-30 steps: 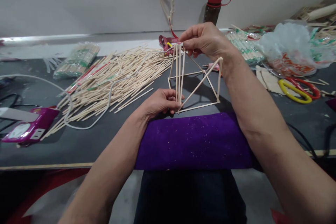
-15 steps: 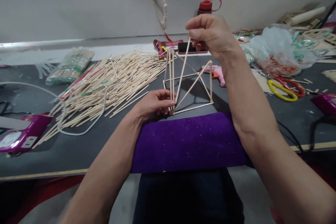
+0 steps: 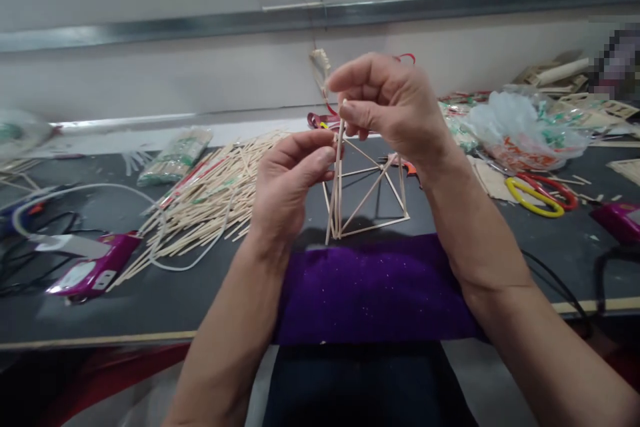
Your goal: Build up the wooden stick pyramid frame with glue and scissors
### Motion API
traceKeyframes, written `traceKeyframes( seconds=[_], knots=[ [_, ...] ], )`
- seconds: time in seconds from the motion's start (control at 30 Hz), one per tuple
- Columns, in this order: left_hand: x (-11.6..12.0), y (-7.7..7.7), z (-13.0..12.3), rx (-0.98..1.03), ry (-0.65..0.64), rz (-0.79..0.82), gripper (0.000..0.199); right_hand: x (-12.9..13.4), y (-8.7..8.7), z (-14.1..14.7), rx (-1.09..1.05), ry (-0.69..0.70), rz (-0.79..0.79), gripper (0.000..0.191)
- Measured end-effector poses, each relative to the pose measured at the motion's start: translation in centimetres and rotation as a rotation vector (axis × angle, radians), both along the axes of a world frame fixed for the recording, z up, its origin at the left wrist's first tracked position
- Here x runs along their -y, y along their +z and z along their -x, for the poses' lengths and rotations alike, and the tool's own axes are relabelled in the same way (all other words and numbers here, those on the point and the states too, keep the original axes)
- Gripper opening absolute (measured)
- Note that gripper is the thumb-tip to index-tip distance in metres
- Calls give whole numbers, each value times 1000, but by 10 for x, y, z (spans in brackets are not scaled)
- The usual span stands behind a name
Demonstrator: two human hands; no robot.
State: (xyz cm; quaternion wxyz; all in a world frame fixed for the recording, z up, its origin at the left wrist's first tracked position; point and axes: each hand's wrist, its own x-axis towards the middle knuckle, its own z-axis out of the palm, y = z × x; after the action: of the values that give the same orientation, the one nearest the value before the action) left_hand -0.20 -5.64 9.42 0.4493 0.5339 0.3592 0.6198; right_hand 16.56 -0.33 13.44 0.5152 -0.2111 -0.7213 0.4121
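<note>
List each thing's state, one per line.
Left hand, pinching at top of stick frame
Right hand, pinching single stick
Single stick, nearly upright
Stick frame, standing
Loose sticks, heaped
Stick packet, plastic-wrapped
Plastic bag, crumpled
Purple cloth, speckled
Scissors, lying, blades unclear
Glue gun, partly hidden

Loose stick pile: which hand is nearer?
Left. The left hand overlaps the right side of the loose stick pile in view; the right hand is farther right and higher, pinching a stick near its top.
</note>
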Motion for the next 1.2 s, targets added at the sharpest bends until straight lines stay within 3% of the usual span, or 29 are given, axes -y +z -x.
traceKeyframes(
  seconds=[0.27, 0.47, 0.6, 0.83, 0.93, 1.0, 1.1, 1.2],
  knots=[
    [-8, -9, -15, 26, 119, -3, 22, 3, -8, 16, 46, -74, -93, 18],
    [-9, -5, -12, 170, 258, -175, 19, 10, -12, 29, 91, -2, -242, 13],
    [-14, -9, -8, 164, 305, -250, 12, 0, -20, 41, 86, 5, -321, 19],
    [-15, -15, -1, 97, 339, -304, 19, -3, -23, 44, 132, -10, -292, 20],
    [-11, -16, 1, 67, 349, -294, 15, 8, -11, 26, 158, 24, -341, 9],
    [-9, -17, 1, 89, 370, -306, 14, 15, -3, 2, 284, -47, -357, 10],
    [-5, -23, -1, 118, 390, -287, 11, 20, -3, -55, 558, -323, -322, 12],
    [-4, -31, -5, 73, 402, -266, 10, 20, -25, -131, 872, -720, -169, 16]
  ],
)
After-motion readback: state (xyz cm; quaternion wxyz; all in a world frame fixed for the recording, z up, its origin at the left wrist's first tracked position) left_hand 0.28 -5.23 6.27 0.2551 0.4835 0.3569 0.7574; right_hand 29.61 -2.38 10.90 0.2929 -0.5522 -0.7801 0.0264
